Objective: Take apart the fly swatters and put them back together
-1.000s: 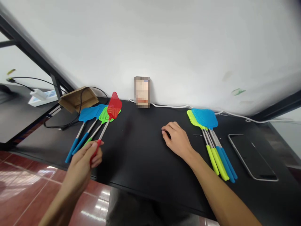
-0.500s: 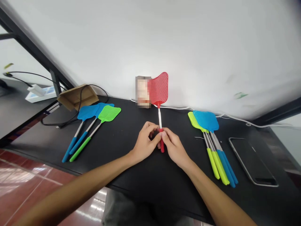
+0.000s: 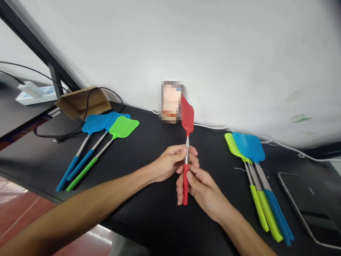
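Both of my hands hold a red fly swatter [image 3: 185, 185] upright over the middle of the table. My left hand [image 3: 173, 160] pinches its metal shaft just above the red grip. Lower down, my right hand [image 3: 204, 186] is closed around the grip, thumb in front. The swatter's red mesh head is turned partly edge-on and overlaps a pixelated upright object. On the left lie two blue fly swatters [image 3: 96, 123] and a green fly swatter [image 3: 124, 127]. On the right, a blue fly swatter head [image 3: 249, 147] overlaps yellow-green fly swatters [image 3: 234, 145], their handles side by side.
A phone [image 3: 310, 206] lies at the right on the black table [image 3: 149, 213]. An open cardboard box [image 3: 85, 101] with a black cable [image 3: 86, 106] stands back left. The pixelated object [image 3: 172, 101] leans by the wall, where a white cable [image 3: 213, 127] runs. Beyond the frame is a power strip [image 3: 33, 93].
The red swatter has come nearer and its head has turned more edge-on. My left hand has shifted from the grip to the metal shaft, while my right hand sits lower on the grip.
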Demonstrator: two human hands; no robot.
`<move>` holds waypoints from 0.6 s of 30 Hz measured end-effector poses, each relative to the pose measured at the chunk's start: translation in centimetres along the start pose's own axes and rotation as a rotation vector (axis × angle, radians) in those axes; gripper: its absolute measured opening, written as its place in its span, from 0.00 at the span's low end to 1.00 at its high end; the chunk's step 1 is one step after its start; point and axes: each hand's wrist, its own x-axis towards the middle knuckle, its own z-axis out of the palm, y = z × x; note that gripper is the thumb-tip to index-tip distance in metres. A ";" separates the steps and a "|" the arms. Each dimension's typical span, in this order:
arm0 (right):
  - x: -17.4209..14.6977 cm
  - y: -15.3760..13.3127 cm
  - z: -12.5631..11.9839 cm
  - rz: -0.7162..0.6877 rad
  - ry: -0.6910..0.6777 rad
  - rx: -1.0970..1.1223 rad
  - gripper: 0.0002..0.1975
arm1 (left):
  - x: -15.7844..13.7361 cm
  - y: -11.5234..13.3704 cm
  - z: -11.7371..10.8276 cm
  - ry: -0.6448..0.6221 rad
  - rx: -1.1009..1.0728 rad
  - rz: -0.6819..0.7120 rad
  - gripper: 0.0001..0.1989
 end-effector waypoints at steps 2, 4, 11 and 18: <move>0.0 0.0 -0.2 -0.012 -0.001 -0.040 0.12 | 0.1 0.0 -0.1 -0.042 -0.057 0.004 0.16; -0.1 -0.1 -0.2 -0.033 0.006 -0.098 0.13 | 0.1 -0.2 -0.1 -0.045 -0.102 0.018 0.15; -1.0 0.2 1.3 -0.039 0.204 -0.385 0.15 | -0.5 -0.9 0.5 -0.019 -0.204 0.009 0.15; -4.7 3.1 4.4 0.005 0.561 -0.655 0.20 | -1.2 -2.6 1.9 -0.028 -0.159 -0.018 0.22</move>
